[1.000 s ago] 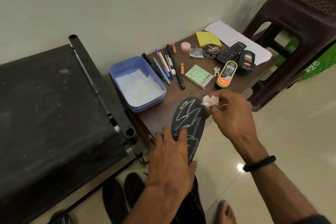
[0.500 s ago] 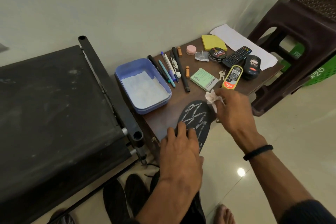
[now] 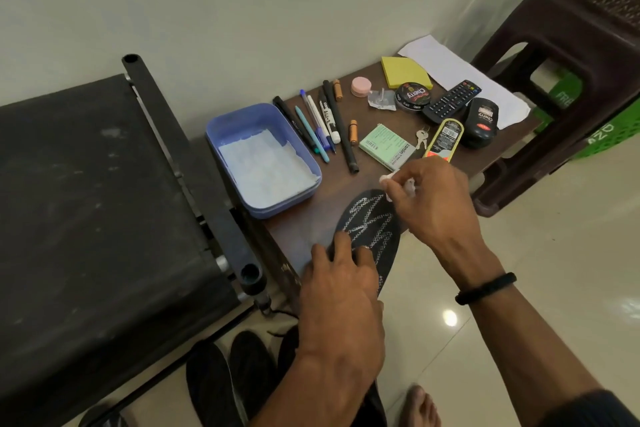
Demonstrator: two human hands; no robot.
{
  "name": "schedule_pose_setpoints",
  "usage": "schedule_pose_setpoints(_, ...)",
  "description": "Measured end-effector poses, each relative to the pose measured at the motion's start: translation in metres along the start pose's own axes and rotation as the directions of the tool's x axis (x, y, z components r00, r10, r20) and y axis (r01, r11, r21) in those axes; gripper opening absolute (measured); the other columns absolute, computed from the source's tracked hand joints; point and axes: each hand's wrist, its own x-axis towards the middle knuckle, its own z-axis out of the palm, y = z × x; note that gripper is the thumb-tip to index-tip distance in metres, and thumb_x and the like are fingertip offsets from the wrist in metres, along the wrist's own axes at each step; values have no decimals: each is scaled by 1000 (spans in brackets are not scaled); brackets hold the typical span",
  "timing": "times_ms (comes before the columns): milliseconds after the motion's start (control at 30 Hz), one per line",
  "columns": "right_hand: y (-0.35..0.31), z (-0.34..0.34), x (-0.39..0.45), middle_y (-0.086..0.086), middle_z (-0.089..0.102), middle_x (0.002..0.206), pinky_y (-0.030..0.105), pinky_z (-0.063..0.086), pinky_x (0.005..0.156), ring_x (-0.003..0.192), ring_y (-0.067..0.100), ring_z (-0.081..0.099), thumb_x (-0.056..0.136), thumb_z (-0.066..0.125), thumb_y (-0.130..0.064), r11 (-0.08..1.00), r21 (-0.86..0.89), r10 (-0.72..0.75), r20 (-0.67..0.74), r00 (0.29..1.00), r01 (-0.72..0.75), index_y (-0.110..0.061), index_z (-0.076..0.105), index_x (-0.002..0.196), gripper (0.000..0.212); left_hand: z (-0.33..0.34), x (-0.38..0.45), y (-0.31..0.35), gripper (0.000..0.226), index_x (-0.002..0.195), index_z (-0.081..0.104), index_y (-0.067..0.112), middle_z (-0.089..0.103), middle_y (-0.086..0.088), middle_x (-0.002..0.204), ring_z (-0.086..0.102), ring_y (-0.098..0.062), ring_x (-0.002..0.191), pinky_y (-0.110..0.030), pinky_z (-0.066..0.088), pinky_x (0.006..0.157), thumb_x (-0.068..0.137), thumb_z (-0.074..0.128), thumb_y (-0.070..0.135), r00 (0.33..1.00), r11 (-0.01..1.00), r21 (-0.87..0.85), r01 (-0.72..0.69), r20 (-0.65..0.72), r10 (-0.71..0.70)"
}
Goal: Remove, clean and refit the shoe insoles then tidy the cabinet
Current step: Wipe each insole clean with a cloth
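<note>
We see a black foam insole with white zigzag stitching (image 3: 372,229) lying on the near edge of the dark brown wooden cabinet top (image 3: 311,215), its heel end overhanging. The left hand (image 3: 341,291) presses it flat with straight fingers, while the right hand (image 3: 433,199) pinches a small crumpled white tissue (image 3: 388,180) at the insole's toe end, just beside a blue plastic tray (image 3: 263,159).

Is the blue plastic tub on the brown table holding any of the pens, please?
No: the blue plastic tub holds only a white paper sheet, while the pens lie beside it on the brown table.
</note>
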Motion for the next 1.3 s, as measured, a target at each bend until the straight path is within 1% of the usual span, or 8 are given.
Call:
schedule_pose_setpoints(67,0,2,-1,-4,65,89,16,35,67,83,7,54,89,77,-24,1000,8,-13,-21,1000,13,-15,72,88,10,0,-1,-2,64,147,36,21,24,-3,153,27,-31,134,-41,43,106,94,62,44,1000,1000,-10,-9,-15,9)
schedule_pose_setpoints(133,1,4,-4,-6,63,91,6,37,68,85,9,55,87,76,-13,997,50,-65,-20,998,66,-14,64,104,21,0,-2,-4,64,149,34,20,21,-4,154,24,-31,135,-41,39,109,96,61,45,1000,1000,-2,-23,-1,23)
schedule_pose_setpoints(200,6,8,-6,-3,65,97,15,47,77,89,12,59,88,75,-12,993,40,-108,22,994,107,-11,62,116,31,0,-1,-4,65,149,34,20,20,-5,156,24,-31,135,-42,38,110,96,61,46,999,999,-1,-33,2,33)
schedule_pose_setpoints(267,12,15,-5,4,67,97,34,49,75,89,21,61,92,71,-20,990,-65,-124,26,992,125,-10,69,105,17,0,1,-4,66,149,35,19,20,-6,156,25,-32,135,-43,39,109,96,62,45,999,999,-2,-33,6,33)
schedule_pose_setpoints(367,14,21,-4,8,66,103,31,38,72,94,24,58,93,69,-22,983,-157,-88,54,995,96,-12,74,106,17,-2,0,-5,70,150,32,18,16,-8,156,24,-31,136,-43,39,109,94,64,45,999,999,-10,-31,30,31)
schedule_pose_setpoints(633,4,29,-9,12,66,115,41,55,83,104,28,62,96,63,-11,975,-206,-64,106,992,85,-11,72,119,24,-1,-5,-8,79,155,24,20,16,-11,152,23,-34,136,-45,37,110,93,68,38,998,1000,10,-15,58,14)
schedule_pose_setpoints(1067,1,20,-18,5,71,113,22,42,76,104,21,64,91,72,-11,978,-139,-116,251,961,154,-15,77,109,19,-6,-3,1,80,152,28,12,27,-13,146,33,-31,130,-42,47,103,89,75,28,994,998,63,30,107,-36)
schedule_pose_setpoints(1300,7,29,-1,8,69,110,27,45,78,101,21,62,93,68,-8,985,-138,-86,123,989,103,-11,76,109,18,-6,-8,-4,67,145,40,7,39,-14,143,39,-29,127,-42,49,100,93,68,39,998,999,49,12,66,-15)
